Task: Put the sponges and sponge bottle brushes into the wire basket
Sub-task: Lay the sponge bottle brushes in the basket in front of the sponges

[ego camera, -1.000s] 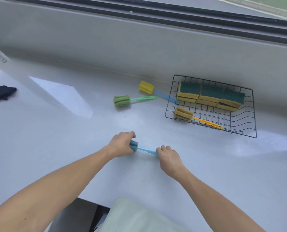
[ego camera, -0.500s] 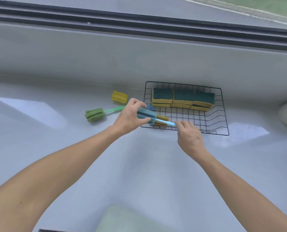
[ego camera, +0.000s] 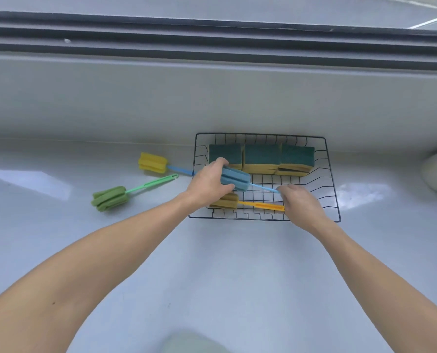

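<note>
Two hands on one blue sponge bottle brush (ego camera: 235,178), held over the wire basket (ego camera: 332,179): left hand (ego camera: 208,183) wrapped around the foam head, right hand (ego camera: 300,203) pinching the handle end. Brush hangs level above the basket floor, not yet set down, roughly over the middle. Step in hand, by my read: placing brush number two. Already in the basket: three green-topped sponges (ego camera: 262,157) in a row along the far edge, plus an orange-handled brush (ego camera: 248,203) along the near edge. Next move probably calls for lowering the blue brush into the gap between the sponges and the orange-handled brush, then letting go with both hands. Left outside on the tabletop (ego camera: 212,276), past the basket's left edge: yellow-headed brush (ego camera: 153,163) with its blue handle touching or just reaching the basket wire, and green brush (ego camera: 110,198) nearer the front. Those two remain. No brands, labels or writing readable anywhere.
</note>
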